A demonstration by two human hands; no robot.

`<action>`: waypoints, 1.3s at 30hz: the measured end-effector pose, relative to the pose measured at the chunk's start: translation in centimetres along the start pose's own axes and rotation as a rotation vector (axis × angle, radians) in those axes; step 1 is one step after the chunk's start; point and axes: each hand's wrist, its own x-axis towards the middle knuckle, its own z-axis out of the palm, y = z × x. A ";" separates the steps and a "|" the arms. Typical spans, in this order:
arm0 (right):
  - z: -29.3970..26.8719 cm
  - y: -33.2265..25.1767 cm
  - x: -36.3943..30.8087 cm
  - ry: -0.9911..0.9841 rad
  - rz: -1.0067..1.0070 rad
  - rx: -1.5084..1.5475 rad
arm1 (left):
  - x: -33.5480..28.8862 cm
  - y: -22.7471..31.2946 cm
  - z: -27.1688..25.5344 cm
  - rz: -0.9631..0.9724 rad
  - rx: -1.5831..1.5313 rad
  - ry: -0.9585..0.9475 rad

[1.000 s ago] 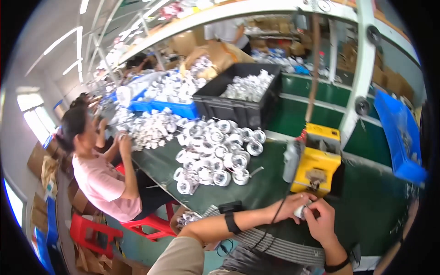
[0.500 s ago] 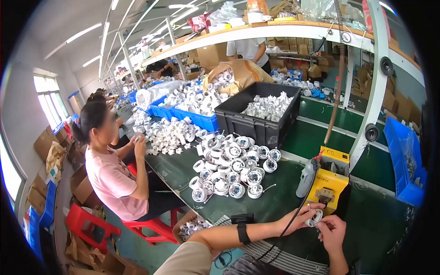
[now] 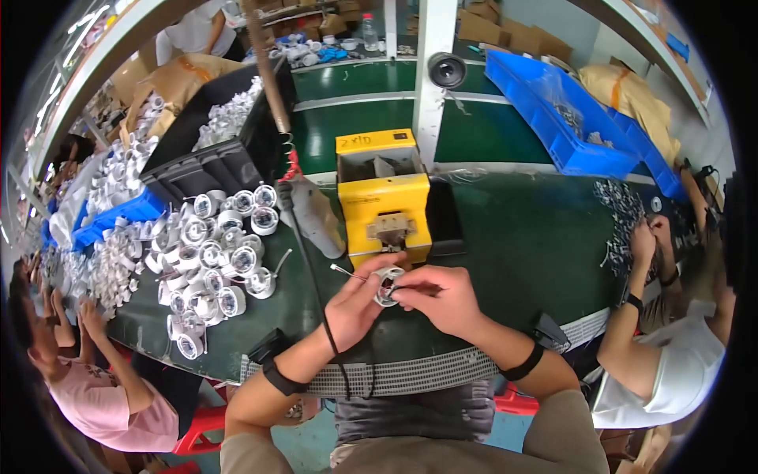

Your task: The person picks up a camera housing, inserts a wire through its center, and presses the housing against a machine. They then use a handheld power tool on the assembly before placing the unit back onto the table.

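My left hand [image 3: 357, 308] is closed round a small white ring-shaped housing [image 3: 388, 286], its open side showing. A thin white cable [image 3: 347, 272] with a small plug sticks out on its left. My right hand [image 3: 442, 299] has thumb and forefinger pinched at the housing's right rim; a bit of something dark shows at the fingertips, too small to name. Just beyond my hands stands a yellow screw feeder [image 3: 385, 201]. Beside it on the left hangs a grey electric screwdriver [image 3: 314, 217] with a black cord [image 3: 304, 265] running down across my left wrist.
Left of the screwdriver lies a heap of similar white housings [image 3: 209, 253], with a black crate [image 3: 229, 158] of white parts behind. A blue bin [image 3: 560, 126] stands at the far right, near a pile of dark small parts [image 3: 620, 221]. Co-workers sit on both sides.
The view has swung to the right, so the feeder and my hands now appear mid-picture and a co-worker on the right shows. Both hands stay at the white housing.
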 end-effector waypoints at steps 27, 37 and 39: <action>-0.7 0.2 0.4 -0.067 -0.101 -0.227 | -0.1 0.2 0.3 0.003 0.611 0.090; 3.4 -3.0 5.7 0.130 -0.350 -0.395 | 0.0 0.3 -0.1 -0.152 0.738 0.129; 6.0 -3.0 7.5 0.079 -0.326 -0.530 | 0.0 -1.0 -1.3 -0.108 0.651 0.113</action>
